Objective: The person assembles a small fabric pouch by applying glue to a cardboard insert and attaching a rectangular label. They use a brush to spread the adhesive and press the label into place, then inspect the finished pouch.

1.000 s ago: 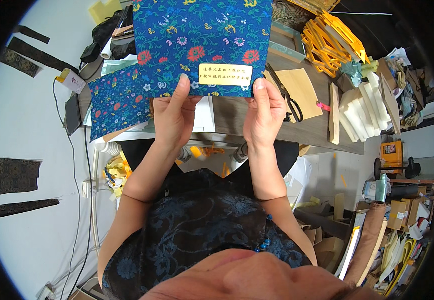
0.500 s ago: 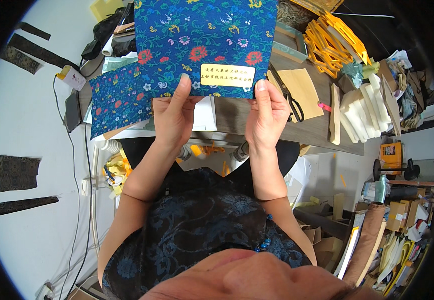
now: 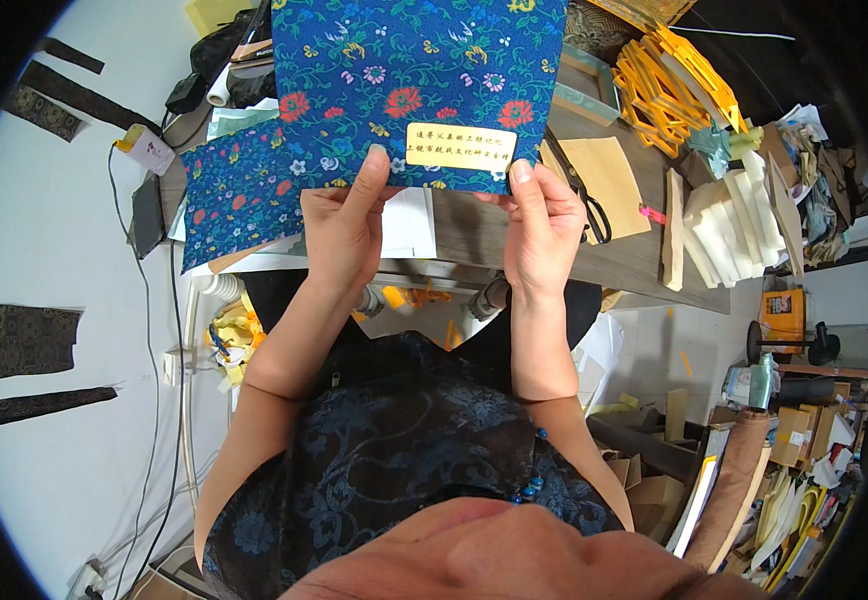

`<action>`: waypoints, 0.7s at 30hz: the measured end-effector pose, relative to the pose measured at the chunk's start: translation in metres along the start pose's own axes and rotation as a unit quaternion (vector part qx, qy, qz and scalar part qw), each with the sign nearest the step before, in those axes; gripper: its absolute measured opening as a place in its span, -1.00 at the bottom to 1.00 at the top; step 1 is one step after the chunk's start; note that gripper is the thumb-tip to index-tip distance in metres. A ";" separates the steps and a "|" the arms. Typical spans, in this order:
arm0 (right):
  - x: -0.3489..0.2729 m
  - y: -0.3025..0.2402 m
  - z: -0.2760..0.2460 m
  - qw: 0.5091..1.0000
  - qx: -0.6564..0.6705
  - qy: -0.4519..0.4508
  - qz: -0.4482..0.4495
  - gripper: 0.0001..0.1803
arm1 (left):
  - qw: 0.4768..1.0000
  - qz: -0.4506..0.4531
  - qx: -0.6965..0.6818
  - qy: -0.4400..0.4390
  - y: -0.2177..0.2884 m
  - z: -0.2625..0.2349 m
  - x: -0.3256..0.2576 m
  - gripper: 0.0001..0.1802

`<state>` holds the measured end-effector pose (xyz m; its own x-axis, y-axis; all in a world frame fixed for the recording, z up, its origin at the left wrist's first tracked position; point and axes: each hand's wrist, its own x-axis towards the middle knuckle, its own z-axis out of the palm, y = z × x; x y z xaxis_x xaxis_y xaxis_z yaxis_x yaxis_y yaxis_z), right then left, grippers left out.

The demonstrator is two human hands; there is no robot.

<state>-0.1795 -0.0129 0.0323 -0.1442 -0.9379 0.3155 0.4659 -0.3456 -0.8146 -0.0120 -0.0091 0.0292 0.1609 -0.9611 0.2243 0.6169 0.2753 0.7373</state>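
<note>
A flat blue panel (image 3: 414, 60), covered in floral brocade, is held up before me above the table. Near its lower right corner sits a pale gold label (image 3: 461, 147) with dark writing. My left hand (image 3: 346, 220) pinches the near edge left of the label, thumb on top and fingers beneath. By the right corner, my right hand (image 3: 542, 215) grips that same edge, its thumb just under the label. A second piece of matching blue brocade (image 3: 239, 200) lies on the table to the left, partly covered by the held panel.
Black-handled scissors (image 3: 596, 215) and a tan paper sheet (image 3: 614, 180) lie on the wooden table (image 3: 644, 262), right of my hands. Beyond are stacked cream blocks (image 3: 729, 235) and yellow-orange frames (image 3: 669, 85). White paper (image 3: 409, 228) sits under the panel; a cable (image 3: 159, 330) runs along the left.
The panel has shifted slightly to the right and tilted a little, with both hands keeping hold of it. My right hand has moved slightly right too.
</note>
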 end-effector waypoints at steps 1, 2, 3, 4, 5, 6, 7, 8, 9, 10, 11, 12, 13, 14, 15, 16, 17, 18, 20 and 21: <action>0.000 -0.002 0.002 1.000 -0.003 0.002 0.001 -0.82 | 1.000 0.004 0.013 -0.008 -0.001 -0.002 0.000 -0.67; -0.001 -0.003 0.003 1.000 -0.006 0.005 0.002 -0.82 | 1.000 0.008 0.014 -0.005 -0.002 -0.003 -0.001 -0.67; -0.001 -0.003 0.003 1.000 -0.007 0.004 -0.003 -0.82 | 1.000 0.012 0.014 -0.003 -0.002 -0.002 -0.001 -0.68; -0.001 -0.003 0.003 1.000 -0.007 0.004 -0.008 -0.82 | 1.000 0.015 0.014 -0.001 -0.003 -0.002 -0.002 -0.68; -0.001 -0.003 0.003 1.000 -0.007 0.003 -0.013 -0.82 | 1.000 0.017 0.008 -0.002 -0.003 -0.001 -0.002 -0.68; -0.001 -0.003 0.003 1.000 -0.008 0.005 -0.013 -0.82 | 1.000 0.020 0.003 -0.002 -0.003 0.000 -0.002 -0.69; -0.002 -0.003 0.003 1.000 -0.008 0.006 -0.014 -0.82 | 1.000 0.023 -0.002 -0.003 -0.002 0.001 -0.002 -0.69; -0.002 -0.004 0.004 1.000 -0.009 0.008 -0.014 -0.82 | 1.000 0.022 -0.003 -0.002 -0.003 0.000 -0.002 -0.70; -0.002 -0.004 0.004 1.000 -0.008 0.008 -0.015 -0.82 | 1.000 0.021 -0.004 -0.001 -0.004 -0.002 -0.002 -0.71; -0.002 -0.004 0.005 1.000 -0.008 0.008 -0.017 -0.82 | 1.000 0.020 -0.005 0.001 -0.004 -0.002 -0.001 -0.71; -0.002 -0.005 0.006 1.000 -0.007 0.008 -0.018 -0.82 | 1.000 0.017 -0.009 0.012 -0.003 -0.001 -0.002 -0.76; -0.002 -0.005 0.006 1.000 -0.011 0.008 -0.017 -0.81 | 1.000 0.015 -0.014 0.023 -0.001 0.002 -0.002 -0.81; -0.003 -0.005 0.006 1.000 -0.014 0.007 -0.016 -0.81 | 0.999 0.012 -0.019 0.033 0.000 0.004 -0.002 -0.85; -0.003 -0.006 0.007 1.000 -0.018 0.006 -0.015 -0.81 | 0.999 0.014 -0.019 0.036 -0.001 0.004 -0.002 -0.86; -0.003 -0.006 0.007 1.000 -0.018 0.005 -0.018 -0.81 | 0.999 0.016 -0.018 0.038 0.000 0.004 -0.002 -0.87; -0.003 -0.005 0.007 1.000 -0.019 0.004 -0.020 -0.80 | 0.999 0.019 -0.017 0.041 0.000 0.003 -0.002 -0.88; -0.003 -0.005 0.008 1.000 -0.019 0.003 -0.022 -0.80 | 0.999 0.017 -0.015 0.040 -0.001 0.002 -0.002 -0.87; -0.003 -0.005 0.008 1.000 -0.018 0.004 -0.022 -0.80 | 0.999 0.016 -0.012 0.040 -0.001 0.001 -0.002 -0.87; -0.004 -0.004 0.008 1.000 -0.015 0.006 -0.021 -0.80 | 0.999 0.019 -0.011 0.044 -0.001 0.001 -0.002 -0.86; -0.004 -0.004 0.008 1.000 -0.015 0.007 -0.023 -0.79 | 0.999 0.021 -0.013 0.048 0.000 0.004 -0.003 -0.86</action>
<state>-0.1734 -0.0072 0.0378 -0.1774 -0.9216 0.3453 0.4323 -0.3881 -0.8139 -0.0152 -0.0059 0.0312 0.2591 -0.9466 0.1918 0.6272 0.3159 0.7119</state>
